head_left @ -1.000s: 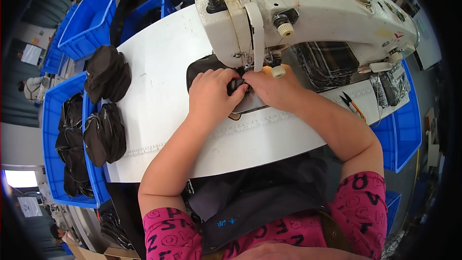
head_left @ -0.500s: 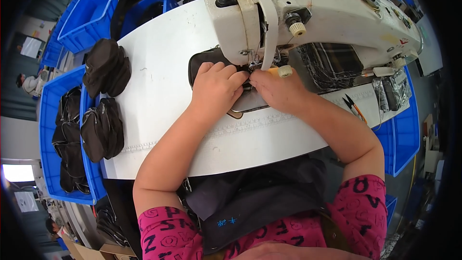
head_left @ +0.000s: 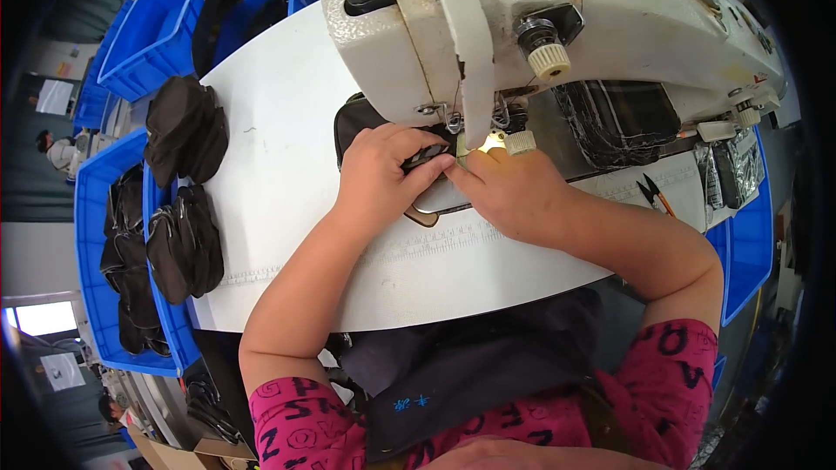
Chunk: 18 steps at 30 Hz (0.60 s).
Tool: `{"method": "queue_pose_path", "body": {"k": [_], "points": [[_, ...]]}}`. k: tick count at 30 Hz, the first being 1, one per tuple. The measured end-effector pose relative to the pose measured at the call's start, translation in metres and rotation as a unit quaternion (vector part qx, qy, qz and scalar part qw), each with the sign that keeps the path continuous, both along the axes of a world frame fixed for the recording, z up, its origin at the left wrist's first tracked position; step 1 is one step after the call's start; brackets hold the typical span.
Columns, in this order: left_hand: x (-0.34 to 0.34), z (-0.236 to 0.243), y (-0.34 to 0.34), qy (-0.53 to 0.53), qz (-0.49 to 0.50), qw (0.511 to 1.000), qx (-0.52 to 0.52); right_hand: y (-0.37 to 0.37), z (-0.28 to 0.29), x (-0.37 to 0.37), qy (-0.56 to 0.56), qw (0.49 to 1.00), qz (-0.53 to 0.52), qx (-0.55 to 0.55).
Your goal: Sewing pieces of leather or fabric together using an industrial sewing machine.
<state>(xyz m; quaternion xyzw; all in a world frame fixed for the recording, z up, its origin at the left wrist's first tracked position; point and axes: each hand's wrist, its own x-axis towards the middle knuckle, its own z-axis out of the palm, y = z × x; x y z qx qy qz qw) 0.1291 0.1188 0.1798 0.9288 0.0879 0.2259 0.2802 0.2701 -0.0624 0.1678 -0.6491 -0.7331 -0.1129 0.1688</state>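
A dark fabric pouch point(head_left: 352, 127) lies partly under the head of a white sewing machine point(head_left: 383, 61). My left hand point(head_left: 374, 172) is closed on the pouch, with a folded black edge showing between thumb and fingers. Beside the needle area, my right hand point(head_left: 522, 196) has its fingers bent and pressed together. Its fingertips meet my left thumb at the pouch's edge; what they pinch is hidden. A small tan-edged flap point(head_left: 423, 219) pokes out below my left hand.
Finished-looking dark pouches point(head_left: 185, 135) sit on the left table edge, beside a blue bin point(head_left: 91, 252) holding more. Right of the machine lie a stack of black pieces point(head_left: 614, 126), thread snips point(head_left: 655, 195) and a clear plastic packet point(head_left: 730, 176). A printed ruler strip crosses the white table point(head_left: 279, 122).
The machine looks nearer and larger in view. My fingers have shifted slightly, and a folded black edge now shows in my left hand. A lit spot appears by the needle.
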Motion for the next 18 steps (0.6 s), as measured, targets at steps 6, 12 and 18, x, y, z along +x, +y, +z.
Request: {"method": "queue_pose_path", "body": {"k": [6, 12, 18], "points": [[-0.003, 0.011, -0.002, 0.012, -0.072, 0.975, 0.208, -0.003, 0.003, 0.003, 0.03, 0.999, 0.011, -0.019], [-0.003, 0.017, -0.007, 0.022, -0.091, 0.982, 0.165, -0.006, 0.008, 0.004, 0.019, 0.999, 0.027, -0.029], [0.001, 0.01, -0.01, 0.0, -0.1, 0.984, 0.15, -0.009, 0.011, 0.0, -0.008, 0.997, 0.04, -0.059]]}}
